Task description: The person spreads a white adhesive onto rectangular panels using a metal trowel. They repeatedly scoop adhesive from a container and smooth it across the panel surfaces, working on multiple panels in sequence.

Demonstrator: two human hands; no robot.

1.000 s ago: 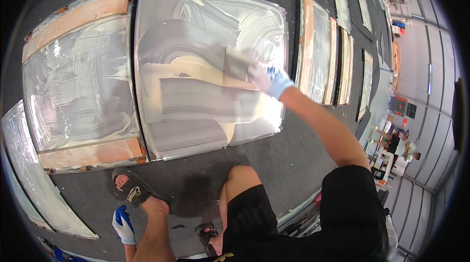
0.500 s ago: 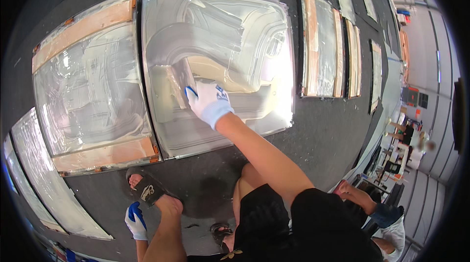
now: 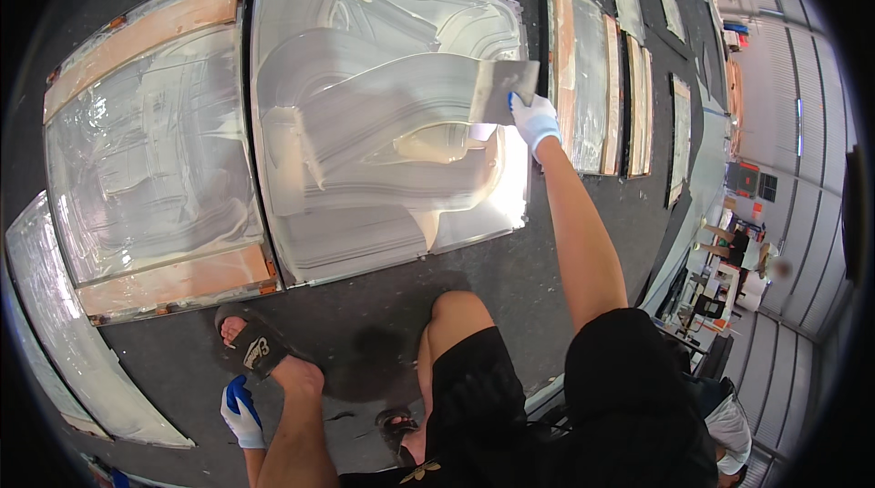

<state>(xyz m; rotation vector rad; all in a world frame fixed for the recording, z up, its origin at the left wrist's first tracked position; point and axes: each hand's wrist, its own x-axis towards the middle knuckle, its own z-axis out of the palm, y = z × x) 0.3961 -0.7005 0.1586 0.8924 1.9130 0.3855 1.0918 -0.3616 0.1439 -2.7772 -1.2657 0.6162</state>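
Observation:
My right hand (image 3: 536, 117), in a white glove with blue fingertips, is closed on a flat grey rectangular spreader (image 3: 510, 87). The blade rests at the right edge of a large flat panel (image 3: 355, 151) smeared with wet cream-coloured paste. Curved streaks and ridges cross the panel, and thicker paste (image 3: 428, 143) lies in a patch right of its middle. My left hand (image 3: 241, 415), gloved in white and blue, hangs low beside my left foot. Its fingers look loosely apart, with nothing seen in them.
A coated panel with orange-brown end strips (image 3: 155, 160) lies close on the left, and a narrower coated one (image 3: 82, 324) beyond it. More coated panels (image 3: 583, 78) lie to the right on the dark floor. My sandalled foot (image 3: 255, 347) stands near the panels. A person (image 3: 729, 424) is at the lower right.
My right hand has swept the spreader from the panel's left-middle to its right edge, leaving a broad curved streak. My left hand stays low by my foot.

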